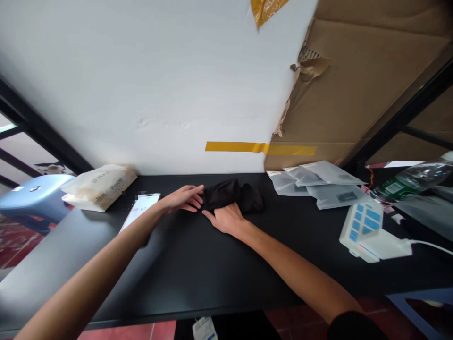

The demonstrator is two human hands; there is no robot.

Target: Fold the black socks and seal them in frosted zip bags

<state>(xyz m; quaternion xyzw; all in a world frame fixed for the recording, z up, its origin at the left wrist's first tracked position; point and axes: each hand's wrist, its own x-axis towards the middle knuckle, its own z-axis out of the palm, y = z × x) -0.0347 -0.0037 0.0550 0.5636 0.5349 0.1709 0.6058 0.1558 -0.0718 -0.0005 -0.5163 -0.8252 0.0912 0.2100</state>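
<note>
Black cloth: a crumpled bundle (221, 193) on the counter (198, 278), just beyond the right hand and right of the left hand.
Right hand: the right hand (227, 218) is at the cloth's near edge, thumb out to the left; the cloth hides its fingers, so I cannot tell how firmly it grips.
Left hand: the left hand (184, 198) is loosely open, fingers extended, their tips at the cloth's left edge.
Phone: lit phone (144, 206), left of the left hand, partly behind the forearm.
Tissue pack: pale tissue pack (101, 186), farther left of that hand.
Clear bags: flat plastic bags (318, 179), right of the right hand and farther back.
Keypad: white keypad with blue keys (364, 226), well right of the right hand.
</note>
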